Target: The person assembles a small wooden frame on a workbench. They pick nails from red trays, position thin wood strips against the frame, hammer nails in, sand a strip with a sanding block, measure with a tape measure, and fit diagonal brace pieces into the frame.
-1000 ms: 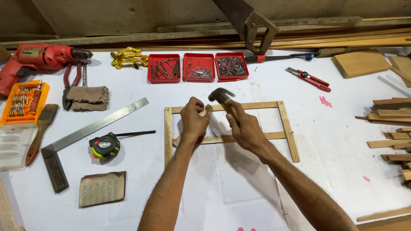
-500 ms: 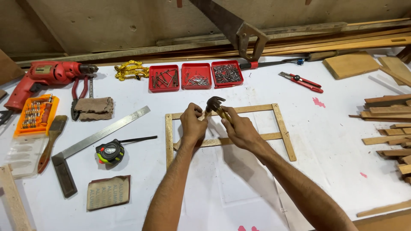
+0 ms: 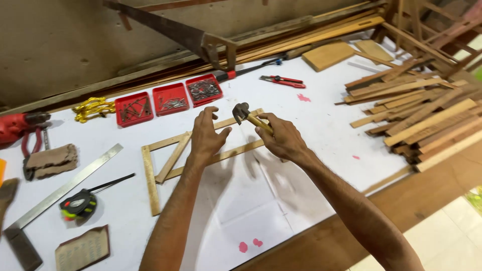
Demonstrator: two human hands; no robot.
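The right hand (image 3: 283,139) is gripping a small hammer (image 3: 249,116) by its yellowish handle, fingers wrapped closed around it, the dark metal head raised just above the far rail of a thin wooden frame (image 3: 150,183) that is lying flat on the white worktop (image 3: 321,115). The left hand (image 3: 206,138) is hovering over that same rail with its fingers spread and partly curled; it is probably steadying a nail or the joint, though the fingertips are hiding whatever they are pinching, so I cannot tell what, if anything, is held. The chief risk is sitting right there: the hammer head is hanging very near the left fingertips, and a blow that is drifting sideways would be landing on them rather than on the wood. The frame's slats are looking slender, so a heavy or off-centre strike could be splitting a rail or bending a nail over. With only one hand resting on it, the frame could also be skidding on the smooth sheet and knocking the joint out of square. The three red trays of fasteners (image 3: 170,99) are lying just beyond the frame, within reach of a sliding rail.
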